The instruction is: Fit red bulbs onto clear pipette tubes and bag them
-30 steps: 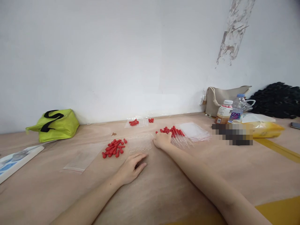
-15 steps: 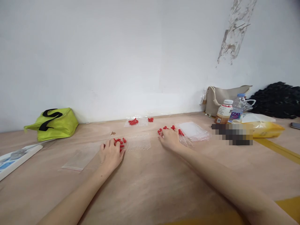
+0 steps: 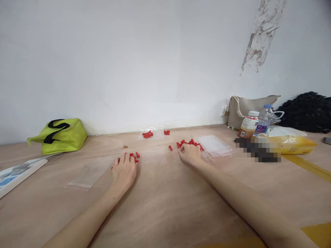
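Observation:
My left hand [image 3: 124, 171] rests on the table with its fingers bent but slightly apart, over a loose pile of red rubber bulbs [image 3: 137, 155]. Right beside it lies a row of clear thin tubes [image 3: 153, 157]. My right hand [image 3: 190, 153] is closed at the left side of a group of red-bulbed droppers [image 3: 192, 141], its thumb and fingertips round a dropper whose tube is partly hidden. Just left of those fingertips lies a single dropper [image 3: 170, 148]. Some bulbs are covered by my left fingers.
Flat clear bags [image 3: 210, 144] are stacked right of the droppers, another bag [image 3: 88, 174] lies left. More red bulbs [image 3: 148, 134] sit near the wall. A yellow-green bag [image 3: 63, 136], bottles [image 3: 249, 125], a tissue pack [image 3: 294, 143] and a beige bag [image 3: 236, 115] stand around.
My right hand has shifted slightly right and its fingers have drawn together, with one dropper now lying apart to its left. My left fingers have bent closer over the bulbs.

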Motion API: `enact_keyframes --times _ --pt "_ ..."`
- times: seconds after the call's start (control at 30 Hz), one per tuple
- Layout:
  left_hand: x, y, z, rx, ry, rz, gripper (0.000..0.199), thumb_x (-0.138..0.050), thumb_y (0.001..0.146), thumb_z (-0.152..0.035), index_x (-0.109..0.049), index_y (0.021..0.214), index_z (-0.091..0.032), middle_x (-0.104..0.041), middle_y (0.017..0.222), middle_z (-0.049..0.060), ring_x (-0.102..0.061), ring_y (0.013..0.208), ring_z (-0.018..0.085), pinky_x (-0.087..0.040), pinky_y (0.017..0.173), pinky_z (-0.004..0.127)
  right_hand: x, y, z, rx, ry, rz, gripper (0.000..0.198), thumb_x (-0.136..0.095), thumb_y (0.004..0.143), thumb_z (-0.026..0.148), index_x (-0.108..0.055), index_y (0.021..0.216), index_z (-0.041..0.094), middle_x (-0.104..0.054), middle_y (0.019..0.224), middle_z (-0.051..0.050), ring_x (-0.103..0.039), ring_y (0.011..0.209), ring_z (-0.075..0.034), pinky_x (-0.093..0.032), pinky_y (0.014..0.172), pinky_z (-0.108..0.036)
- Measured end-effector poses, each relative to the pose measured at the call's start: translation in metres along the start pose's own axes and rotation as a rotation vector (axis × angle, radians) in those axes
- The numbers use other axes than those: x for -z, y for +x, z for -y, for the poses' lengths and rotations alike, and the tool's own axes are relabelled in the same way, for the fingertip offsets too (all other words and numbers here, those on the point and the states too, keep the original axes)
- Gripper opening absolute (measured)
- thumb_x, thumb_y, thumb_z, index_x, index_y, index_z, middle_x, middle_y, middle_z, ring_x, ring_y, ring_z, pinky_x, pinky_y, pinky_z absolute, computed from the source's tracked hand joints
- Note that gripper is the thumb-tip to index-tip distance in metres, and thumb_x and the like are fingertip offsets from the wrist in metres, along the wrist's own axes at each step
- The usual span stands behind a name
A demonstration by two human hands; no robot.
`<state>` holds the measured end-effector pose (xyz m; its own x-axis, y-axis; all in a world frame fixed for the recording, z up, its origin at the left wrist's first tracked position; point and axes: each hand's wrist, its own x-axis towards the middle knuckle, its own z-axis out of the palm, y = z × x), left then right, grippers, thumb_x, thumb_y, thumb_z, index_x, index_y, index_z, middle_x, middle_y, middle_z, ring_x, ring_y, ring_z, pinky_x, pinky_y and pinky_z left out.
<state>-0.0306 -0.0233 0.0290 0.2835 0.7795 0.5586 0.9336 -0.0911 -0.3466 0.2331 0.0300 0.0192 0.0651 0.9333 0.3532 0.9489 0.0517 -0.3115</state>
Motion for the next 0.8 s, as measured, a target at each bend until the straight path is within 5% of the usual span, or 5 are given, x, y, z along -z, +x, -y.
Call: enact_keyframes --times 0.17,0.37,0.6,0.8 --pt "0.008 -0.004 -0.015 -0.096 -0.267 -0.107 0.026 -0.037 0.085 -0.028 -0.056 0.077 -0.013 -0.055 0.082 0.013 -0.048 0.083 0.027 -0.035 0.071 0.037 -0.005 -0.002 0.007 0.042 -0.102 0.025 0.027 -0.043 0.077 0.034 -0.063 0.073 0.017 -0.065 0.078 -0.009 -0.055 0.079 -0.023 -0.022 0.077 -0.038" --pt "0.008 -0.015 -0.036 -0.239 -0.771 0.049 0.015 -0.040 0.085 -0.025 -0.049 0.075 -0.017 -0.051 0.074 0.003 -0.050 0.068 0.016 -0.040 0.061 0.027 -0.004 0.006 0.017 0.002 -0.181 0.109 0.026 -0.044 0.076 0.032 -0.062 0.078 0.014 -0.064 0.080 -0.013 -0.056 0.079 -0.024 -0.022 0.078 -0.040" --pt "0.005 -0.018 -0.040 -0.263 -0.937 0.147 0.017 -0.047 0.081 -0.023 -0.057 0.094 -0.018 -0.056 0.086 0.004 -0.054 0.071 0.015 -0.043 0.065 0.027 -0.008 0.017 0.023 -0.091 -0.140 0.222 0.024 -0.045 0.077 0.032 -0.062 0.079 0.015 -0.064 0.079 -0.011 -0.057 0.077 -0.023 -0.024 0.078 -0.041" --pt "0.005 -0.017 -0.045 -0.236 -1.013 0.166 0.020 -0.043 0.085 -0.026 -0.061 0.083 -0.019 -0.057 0.084 0.003 -0.054 0.076 0.015 -0.042 0.069 0.027 -0.006 0.010 0.021 -0.066 -0.109 0.135 0.029 -0.040 0.080 0.036 -0.060 0.079 0.015 -0.063 0.082 -0.012 -0.056 0.079 -0.025 -0.027 0.077 -0.041"
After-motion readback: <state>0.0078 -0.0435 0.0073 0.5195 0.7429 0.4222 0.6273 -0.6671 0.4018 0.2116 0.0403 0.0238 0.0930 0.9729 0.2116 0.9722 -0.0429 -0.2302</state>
